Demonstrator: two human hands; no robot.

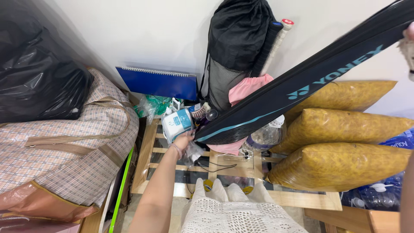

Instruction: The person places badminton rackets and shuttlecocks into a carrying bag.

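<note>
The left hand (pixel 184 141) reaches to the lower end of a long black racket case (pixel 302 82), its fingers closed around crumpled clear plastic (pixel 192 152) beside a white-and-blue container (pixel 177 124). The right hand (pixel 409 39) holds the case's upper end; its finger state cannot be told.

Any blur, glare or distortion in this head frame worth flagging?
Head view: even, soft light, no harsh shadows; mild glare on the black plastic bag; right hand smeared at the frame edge; wide-angle stretch toward the corners; left hand and racket bag fairly sharp.
</note>
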